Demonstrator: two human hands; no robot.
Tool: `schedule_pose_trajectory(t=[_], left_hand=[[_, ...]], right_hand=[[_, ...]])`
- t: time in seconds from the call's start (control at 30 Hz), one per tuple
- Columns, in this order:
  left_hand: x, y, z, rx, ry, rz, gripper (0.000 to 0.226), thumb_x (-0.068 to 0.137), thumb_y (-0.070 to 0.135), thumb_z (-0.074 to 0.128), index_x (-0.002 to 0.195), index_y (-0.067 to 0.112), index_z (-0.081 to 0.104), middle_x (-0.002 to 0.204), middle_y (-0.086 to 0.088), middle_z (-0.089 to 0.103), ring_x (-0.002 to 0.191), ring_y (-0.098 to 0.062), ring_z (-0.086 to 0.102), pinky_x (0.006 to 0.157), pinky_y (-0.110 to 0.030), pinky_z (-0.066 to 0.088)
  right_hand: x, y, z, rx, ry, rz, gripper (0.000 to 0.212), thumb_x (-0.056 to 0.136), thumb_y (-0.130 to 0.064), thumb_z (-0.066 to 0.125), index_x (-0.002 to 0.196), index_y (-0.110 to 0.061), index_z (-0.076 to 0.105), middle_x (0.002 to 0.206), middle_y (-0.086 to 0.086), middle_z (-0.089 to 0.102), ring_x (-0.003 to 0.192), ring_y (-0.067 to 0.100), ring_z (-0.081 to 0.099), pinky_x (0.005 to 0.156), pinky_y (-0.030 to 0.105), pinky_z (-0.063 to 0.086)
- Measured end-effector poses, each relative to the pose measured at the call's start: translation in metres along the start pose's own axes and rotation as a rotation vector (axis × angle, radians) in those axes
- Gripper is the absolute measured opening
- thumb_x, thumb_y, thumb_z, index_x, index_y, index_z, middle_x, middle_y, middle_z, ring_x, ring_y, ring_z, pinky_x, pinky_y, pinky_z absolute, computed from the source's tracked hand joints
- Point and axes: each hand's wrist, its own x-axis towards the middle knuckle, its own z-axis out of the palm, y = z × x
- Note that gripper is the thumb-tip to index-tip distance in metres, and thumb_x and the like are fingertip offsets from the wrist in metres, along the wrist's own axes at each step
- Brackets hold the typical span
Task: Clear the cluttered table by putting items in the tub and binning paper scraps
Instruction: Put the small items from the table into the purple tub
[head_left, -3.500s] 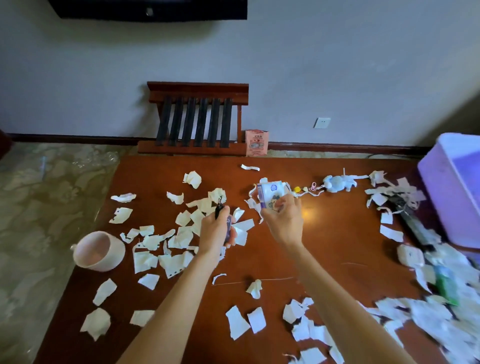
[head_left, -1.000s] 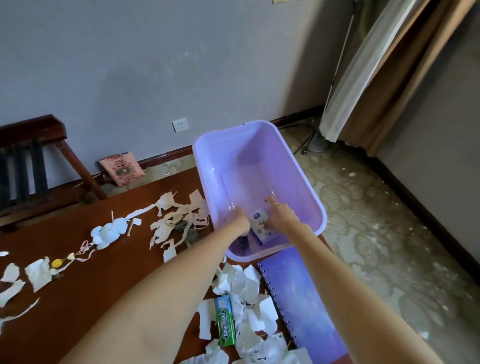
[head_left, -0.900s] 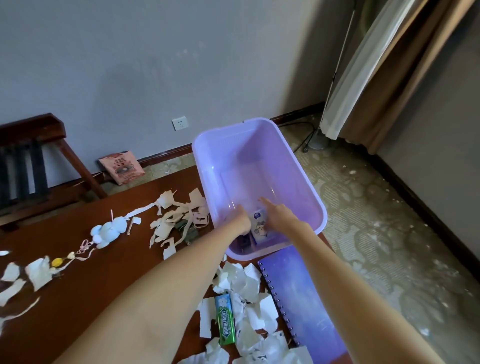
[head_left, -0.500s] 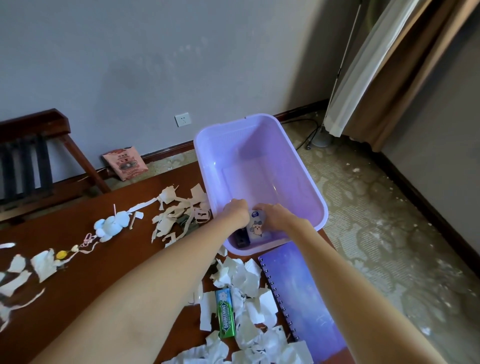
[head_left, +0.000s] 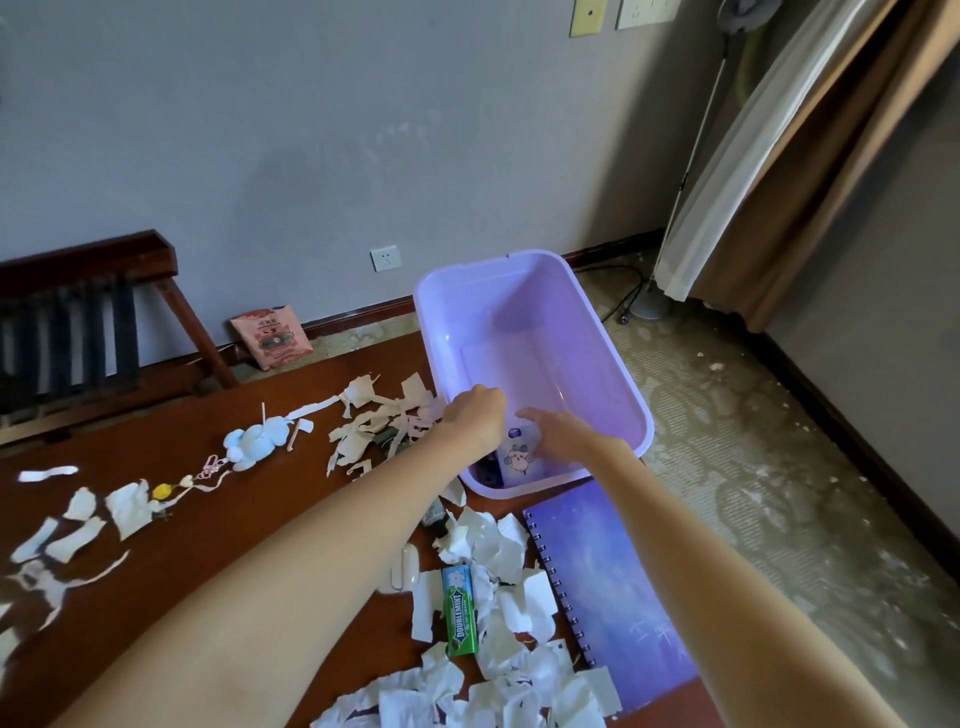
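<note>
Right hand (head_left: 558, 436): yours hung loose, fingers straight, over the pack (head_left: 517, 458).
Left hand (head_left: 475, 415): curled, couldn't tell if you held anything.
Pack: lay in the tub (head_left: 519, 291), near end.
Tip: you'd best have lifted both hands straight out.

There is a single view, worn on the person's head. It sits high and close above the table (head_left: 208, 525), facing forward and steeply down along both forearms (head_left: 311, 571) toward the tub (head_left: 488, 259) at the table's right end. Its wide angle also takes in the wall (head_left: 311, 156) ahead and the floor (head_left: 779, 467) on the right.
</note>
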Motion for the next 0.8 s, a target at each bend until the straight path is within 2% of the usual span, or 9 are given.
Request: schedule_pose_trajectory(t=[0.07, 0.17, 0.23, 0.33, 0.43, 0.53, 0.67, 0.73, 0.8], left_hand=[[-0.007, -0.004, -0.005, -0.069, 0.044, 0.006, 0.024, 0.092, -0.007, 0.035, 0.106, 0.006, 0.05, 0.096, -0.016, 0.05, 0.1, -0.038, 0.054, 0.082, -0.04, 0.046], [-0.022, -0.012, -0.016, -0.213, 0.162, 0.02, 0.029, 0.095, 0.0, 0.033, 0.115, 0.004, 0.054, 0.122, -0.02, 0.055, 0.11, -0.037, 0.056, 0.088, -0.041, 0.046], [-0.037, -0.022, -0.019, -0.278, 0.271, 0.048, 0.035, 0.098, 0.006, 0.033, 0.126, 0.006, 0.054, 0.128, -0.016, 0.058, 0.116, -0.034, 0.055, 0.093, -0.039, 0.045], [-0.066, -0.047, -0.011, -0.43, 0.449, 0.021, 0.033, 0.098, 0.006, 0.035, 0.12, 0.006, 0.059, 0.122, -0.011, 0.063, 0.115, -0.027, 0.057, 0.094, -0.035, 0.046], [-0.094, -0.078, 0.014, -0.56, 0.541, -0.092, 0.029, 0.097, 0.007, 0.041, 0.116, 0.007, 0.063, 0.116, -0.008, 0.067, 0.108, -0.024, 0.061, 0.089, -0.031, 0.049], [-0.115, -0.106, 0.055, -0.607, 0.442, -0.236, 0.026, 0.095, 0.006, 0.047, 0.116, 0.006, 0.063, 0.118, -0.01, 0.067, 0.107, -0.025, 0.062, 0.088, -0.03, 0.049], [-0.133, -0.128, 0.106, -0.677, 0.249, -0.381, 0.027, 0.095, 0.006, 0.045, 0.115, 0.006, 0.062, 0.12, -0.011, 0.066, 0.108, -0.026, 0.063, 0.095, -0.034, 0.051], [-0.137, -0.132, 0.12, -0.666, 0.19, -0.401, 0.027, 0.095, 0.01, 0.047, 0.12, 0.006, 0.059, 0.123, -0.011, 0.064, 0.112, -0.026, 0.06, 0.096, -0.032, 0.049], [-0.135, -0.134, 0.129, -0.642, 0.15, -0.403, 0.032, 0.096, 0.017, 0.05, 0.125, 0.007, 0.054, 0.127, -0.011, 0.06, 0.118, -0.026, 0.056, 0.097, -0.032, 0.046]], right_hand=[[-0.006, -0.004, -0.003, 0.024, 0.086, 0.016, 0.053, 0.091, -0.009, 0.048, 0.142, -0.018, 0.037, 0.138, 0.014, 0.049, 0.125, 0.031, 0.048, 0.097, 0.035, 0.042], [-0.021, -0.018, -0.007, 0.146, 0.275, 0.057, 0.043, 0.091, -0.01, 0.046, 0.133, -0.013, 0.048, 0.132, 0.016, 0.055, 0.121, 0.032, 0.051, 0.096, 0.035, 0.043], [-0.037, -0.036, -0.007, 0.26, 0.408, 0.058, 0.038, 0.09, -0.01, 0.046, 0.127, -0.01, 0.053, 0.123, 0.018, 0.06, 0.114, 0.034, 0.055, 0.093, 0.036, 0.044], [-0.067, -0.074, -0.001, 0.385, 0.605, -0.022, 0.032, 0.089, -0.008, 0.046, 0.118, -0.008, 0.059, 0.115, 0.016, 0.064, 0.105, 0.034, 0.059, 0.085, 0.032, 0.041], [-0.096, -0.117, 0.02, 0.498, 0.729, -0.167, 0.022, 0.087, -0.007, 0.05, 0.105, -0.004, 0.063, 0.101, 0.014, 0.066, 0.088, 0.03, 0.061, 0.068, 0.028, 0.034], [-0.109, -0.141, 0.066, 0.427, 0.599, -0.237, 0.017, 0.086, -0.011, 0.051, 0.096, -0.003, 0.062, 0.094, 0.014, 0.067, 0.083, 0.03, 0.062, 0.07, 0.031, 0.045], [-0.105, -0.124, 0.126, 0.195, 0.25, 0.027, 0.033, 0.09, -0.009, 0.044, 0.122, -0.001, 0.046, 0.12, 0.018, 0.056, 0.109, 0.035, 0.057, 0.086, 0.036, 0.046], [-0.104, -0.11, 0.142, 0.093, 0.171, 0.143, 0.039, 0.092, -0.012, 0.044, 0.13, -0.004, 0.036, 0.126, 0.015, 0.051, 0.115, 0.033, 0.055, 0.089, 0.036, 0.045], [-0.103, -0.101, 0.15, 0.031, 0.141, 0.201, 0.04, 0.093, -0.018, 0.047, 0.129, -0.008, 0.032, 0.123, 0.013, 0.052, 0.113, 0.031, 0.058, 0.087, 0.034, 0.046]])
